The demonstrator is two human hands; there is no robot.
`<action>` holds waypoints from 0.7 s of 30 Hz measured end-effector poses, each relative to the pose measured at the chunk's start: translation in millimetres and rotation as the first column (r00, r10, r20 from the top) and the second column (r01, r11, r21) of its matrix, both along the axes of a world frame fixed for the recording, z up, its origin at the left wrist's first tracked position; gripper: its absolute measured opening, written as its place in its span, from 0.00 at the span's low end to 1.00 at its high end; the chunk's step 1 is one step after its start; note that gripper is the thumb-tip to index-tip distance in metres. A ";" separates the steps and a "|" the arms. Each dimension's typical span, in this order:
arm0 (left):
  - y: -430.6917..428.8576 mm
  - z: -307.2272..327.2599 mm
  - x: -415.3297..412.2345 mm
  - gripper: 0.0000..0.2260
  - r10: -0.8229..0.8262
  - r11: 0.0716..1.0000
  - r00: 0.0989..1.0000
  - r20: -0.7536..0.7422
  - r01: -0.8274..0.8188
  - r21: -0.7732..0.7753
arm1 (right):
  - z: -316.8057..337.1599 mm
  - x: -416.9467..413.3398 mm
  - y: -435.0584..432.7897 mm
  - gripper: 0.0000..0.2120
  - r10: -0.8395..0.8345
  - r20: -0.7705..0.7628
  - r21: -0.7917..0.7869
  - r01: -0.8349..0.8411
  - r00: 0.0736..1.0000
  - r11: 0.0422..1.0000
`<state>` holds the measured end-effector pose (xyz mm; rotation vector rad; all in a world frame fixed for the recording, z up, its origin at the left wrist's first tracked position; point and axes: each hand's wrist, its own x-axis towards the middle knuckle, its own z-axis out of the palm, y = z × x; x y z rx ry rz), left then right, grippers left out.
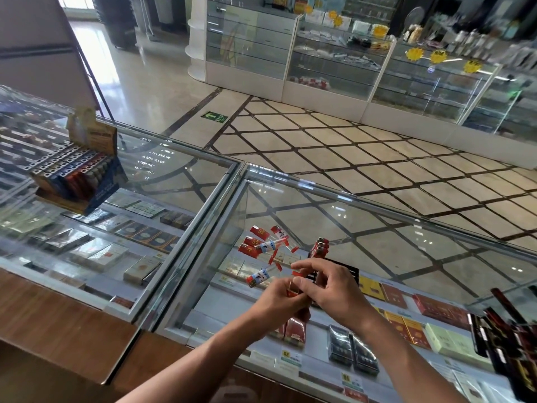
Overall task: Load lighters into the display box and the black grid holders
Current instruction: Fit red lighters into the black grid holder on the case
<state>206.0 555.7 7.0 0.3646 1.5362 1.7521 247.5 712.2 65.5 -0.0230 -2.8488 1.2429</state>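
Observation:
My left hand grips a red lighter over the glass counter. My right hand pinches the lighter's top end with thumb and fingertips. Just behind my hands a black grid holder lies on the glass, with a few red lighters standing upright at its far left corner. Several loose red and white lighters lie scattered on the glass to the left of the holder. A full display box of lighters stands on the left counter.
The glass counter top stretches right, with cigarette packs on shelves below it. Dark grid holders with lighters stick in at the right edge. A wooden ledge runs along the near left. Tiled floor and display cabinets lie beyond.

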 end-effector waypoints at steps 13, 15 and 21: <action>-7.9 -4.2 -4.2 0.11 0.103 0.874 0.886 0.452 -0.297 0.384 | 5.6 4.3 26.5 0.05 -0.214 0.064 -0.240 0.223 0.975 0.945; -6.5 -5.0 -4.3 0.08 0.122 0.863 0.879 0.461 -0.324 0.389 | -2.5 10.1 25.2 0.04 -0.203 0.094 -0.200 0.218 0.975 0.955; -5.1 -10.7 -5.5 0.11 0.150 0.878 0.909 0.390 -0.303 0.371 | -14.0 20.8 19.8 0.05 -0.157 0.182 -0.148 0.185 0.971 0.972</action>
